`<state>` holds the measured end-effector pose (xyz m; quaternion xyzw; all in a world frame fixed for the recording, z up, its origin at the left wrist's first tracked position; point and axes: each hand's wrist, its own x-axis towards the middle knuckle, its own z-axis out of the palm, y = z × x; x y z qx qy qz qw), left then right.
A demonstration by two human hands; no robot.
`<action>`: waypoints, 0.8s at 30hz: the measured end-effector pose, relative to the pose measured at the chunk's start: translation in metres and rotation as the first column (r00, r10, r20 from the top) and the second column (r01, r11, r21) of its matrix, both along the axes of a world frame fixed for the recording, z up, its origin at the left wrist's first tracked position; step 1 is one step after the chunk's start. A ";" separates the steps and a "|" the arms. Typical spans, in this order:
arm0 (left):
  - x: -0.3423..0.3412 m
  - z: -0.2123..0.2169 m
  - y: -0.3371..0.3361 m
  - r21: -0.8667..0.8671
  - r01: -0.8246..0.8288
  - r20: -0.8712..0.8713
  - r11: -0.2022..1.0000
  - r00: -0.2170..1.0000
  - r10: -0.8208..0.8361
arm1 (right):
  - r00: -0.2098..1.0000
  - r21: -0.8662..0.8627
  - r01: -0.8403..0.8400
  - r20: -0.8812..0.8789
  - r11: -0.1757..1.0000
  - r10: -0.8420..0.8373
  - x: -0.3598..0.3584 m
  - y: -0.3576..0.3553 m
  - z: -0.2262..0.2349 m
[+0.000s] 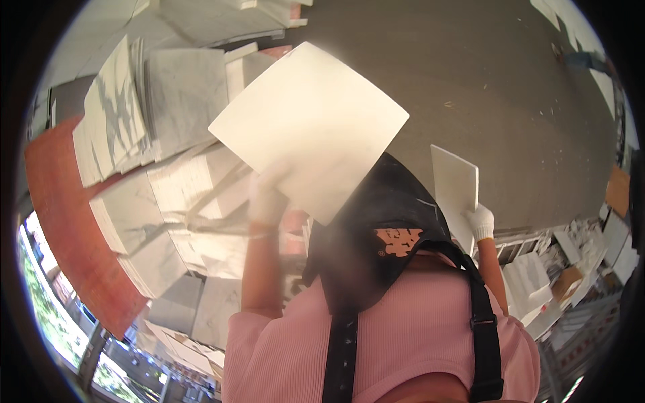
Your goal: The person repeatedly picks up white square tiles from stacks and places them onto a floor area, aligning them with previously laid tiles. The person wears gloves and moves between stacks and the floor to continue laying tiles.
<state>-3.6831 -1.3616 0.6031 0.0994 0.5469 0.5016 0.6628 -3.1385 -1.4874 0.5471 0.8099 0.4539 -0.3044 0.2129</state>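
My left hand (270, 193), in a white glove, grips a square white tile (312, 114) near its lower left edge. The tile is held up with its broad face toward the camera, and part of the fingers is hidden or blurred against it. On the other side, my right hand (480, 221), gloved as well, is closed on the edge of a second white tile (455, 178), seen at a steep slant. The two tiles are apart, with my black apron (396, 195) between them.
Stacks of grey-veined marble slabs (188, 91) stand at the left, beside a curved-looking reddish board (74, 221). Grey floor (497, 80) spreads ahead and to the right. At the lower right lie broken slab pieces (527, 275) and a brown cardboard box (568, 283).
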 end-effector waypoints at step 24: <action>0.360 0.011 0.194 0.014 0.573 -0.292 0.820 0.786 -0.544 | 0.789 -0.142 0.588 -0.118 0.796 -0.603 0.136 -0.261 -0.146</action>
